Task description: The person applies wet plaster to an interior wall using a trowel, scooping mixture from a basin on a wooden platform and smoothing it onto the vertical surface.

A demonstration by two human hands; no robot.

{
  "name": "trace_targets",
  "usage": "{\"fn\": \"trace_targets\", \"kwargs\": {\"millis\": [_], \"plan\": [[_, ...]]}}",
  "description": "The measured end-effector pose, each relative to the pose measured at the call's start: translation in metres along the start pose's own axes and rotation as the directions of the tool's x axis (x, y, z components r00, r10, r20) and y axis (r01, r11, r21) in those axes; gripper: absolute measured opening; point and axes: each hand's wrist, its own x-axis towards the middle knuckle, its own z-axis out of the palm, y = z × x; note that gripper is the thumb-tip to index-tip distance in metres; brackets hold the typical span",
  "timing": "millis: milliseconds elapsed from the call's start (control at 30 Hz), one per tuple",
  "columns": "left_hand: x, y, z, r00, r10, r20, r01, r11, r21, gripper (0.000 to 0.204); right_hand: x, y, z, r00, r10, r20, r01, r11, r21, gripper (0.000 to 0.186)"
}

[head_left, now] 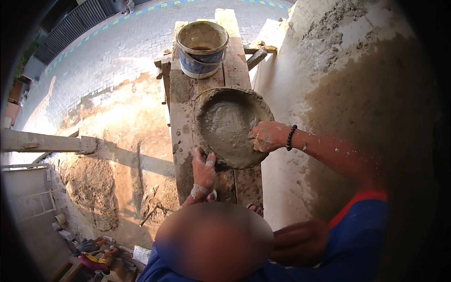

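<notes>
A round basin (pixel 199 101) caked with grey mortar rests on the wooden planks of a scaffold, with wet mortar (pixel 228 117) inside it. At the basin's near left rim is my left hand (pixel 204 171), smeared with mortar, its fingers and thumb on the edge. My right hand (pixel 268 136), below a dark beaded bracelet (pixel 291 137), is curled inside the right side of the basin, against the mortar. Its fingers are closed; whatever they hold is hidden. Beyond the basin stands a blue and white bucket (pixel 201 63), its inside coated with mortar and liquid at the bottom.
Raised planks (pixel 183 122) run away from me, with ground far below on the left. Close on the right is a partly wet plastered wall (pixel 347 94). A wooden beam (pixel 47 141) juts in from the left. Another person (pixel 101 258) is at lower left.
</notes>
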Motion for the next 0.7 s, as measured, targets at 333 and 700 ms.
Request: {"fn": "trace_targets", "kwargs": {"millis": [333, 700], "plan": [[0.004, -0.014, -0.013, 0.995, -0.094, -0.011, 0.093, 0.994, -0.058, 0.029, -0.042, -0.049, -0.022, 0.862, 0.478, -0.169, -0.362, 0.813, 0.456, 0.046], [-0.001, -0.009, -0.006, 0.992, -0.093, -0.086, 0.095, 0.995, 0.028, 0.034, -0.019, -0.032, -0.074, 0.92, 0.215, -0.328, -0.377, 0.717, -0.586, 0.033]]}}
